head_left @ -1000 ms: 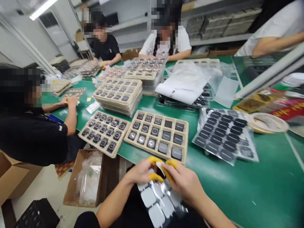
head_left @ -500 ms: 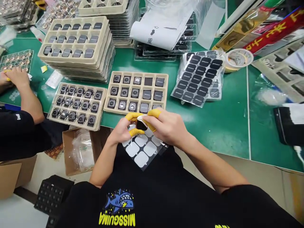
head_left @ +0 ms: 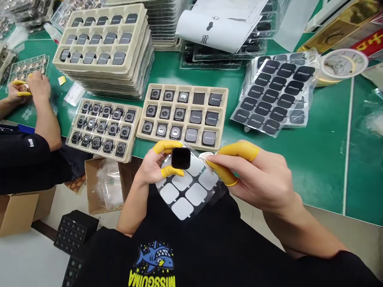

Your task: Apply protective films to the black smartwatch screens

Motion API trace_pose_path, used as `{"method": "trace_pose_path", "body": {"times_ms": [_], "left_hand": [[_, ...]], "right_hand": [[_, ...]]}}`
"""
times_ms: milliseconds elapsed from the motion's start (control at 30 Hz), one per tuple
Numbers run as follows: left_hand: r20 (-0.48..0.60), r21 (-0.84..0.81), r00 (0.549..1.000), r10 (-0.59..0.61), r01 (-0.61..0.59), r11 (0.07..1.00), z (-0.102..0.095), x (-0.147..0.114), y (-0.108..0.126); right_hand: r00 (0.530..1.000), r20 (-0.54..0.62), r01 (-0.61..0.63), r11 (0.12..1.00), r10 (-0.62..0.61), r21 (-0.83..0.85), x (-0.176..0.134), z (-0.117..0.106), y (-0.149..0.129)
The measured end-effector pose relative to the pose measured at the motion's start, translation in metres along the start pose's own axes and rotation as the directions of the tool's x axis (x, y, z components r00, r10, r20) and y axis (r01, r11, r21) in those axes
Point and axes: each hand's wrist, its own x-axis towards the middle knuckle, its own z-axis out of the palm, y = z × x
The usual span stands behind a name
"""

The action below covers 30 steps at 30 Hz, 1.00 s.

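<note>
Dark square watch (head_left: 181, 158), no strap on it, sits up in front of the person's chest, just short of the worktop (head_left: 323, 167) edge, glossy black face towards the camera. The left hand (head_left: 151, 165) has it: thumb and a finger, both in yellow covers, pinched in on its lower and upper edges so the front is clear. The right hand (head_left: 263, 175) is off to the side, fingers closed on a small folded white piece (head_left: 206, 156). Might be a cloth or a wipe, can't tell which. Right under the watch there's a sheet of pale rounded squares (head_left: 181, 208); can't make out whether it's gripped or just lying there.

My read is that this is the face-wiping bit, caught with the wipe lifted off. If the face needs another go, that calls for keeping the left pinch on the edges and laying the white piece flat on the glass; otherwise a quick look for smudges.

Compared with half a second ago: back then the white piece was right up against the watch, which was angled and partly covered. Now there's a clear gap between them, and the full face shows.
</note>
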Motion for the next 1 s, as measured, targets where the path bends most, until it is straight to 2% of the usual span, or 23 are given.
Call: {"method": "trace_pose_path", "body": {"times_ms": [100,367,500,567,667,833,900,1000], "left_hand": [[0.02,-0.014,1.0,-0.011,0.011,1.0,-0.001,-0.003,-0.002],[0.051,0.011,0.998,-0.044,0.043,0.999,-0.003,-0.007,-0.005],[0.069,0.024,0.994,-0.086,0.085,0.996,0.002,-0.009,-0.005],[0.086,0.049,0.987,-0.135,0.132,0.99,0.003,-0.01,-0.007],[0.096,0.094,0.98,-0.172,0.163,0.982,0.001,-0.012,-0.01],[-0.034,0.07,0.985,-0.169,0.171,0.983,-0.009,-0.021,-0.016],[-0.065,0.079,0.98,-0.186,0.19,0.979,-0.011,-0.024,-0.018],[-0.021,0.166,0.972,-0.235,0.236,0.958,-0.01,-0.023,-0.021]], "right_hand": [[1.0,0.016,0.025,0.999,-0.025,-0.024,0.005,0.0,0.0],[0.957,0.103,0.281,0.954,-0.27,-0.103,0.028,0.01,-0.002],[0.933,0.104,0.346,0.938,-0.345,0.012,0.029,0.022,-0.005],[0.928,0.098,0.354,0.933,-0.359,0.062,0.028,0.03,-0.007],[0.933,0.088,0.347,0.937,-0.349,0.039,0.025,0.036,-0.007],[0.911,0.244,0.325,0.943,-0.332,0.069,0.016,0.015,0.009],[0.933,0.222,0.283,0.959,-0.282,0.029,0.011,0.009,0.017],[0.947,0.127,0.292,0.956,-0.294,0.038,0.007,0.015,0.022]]}}
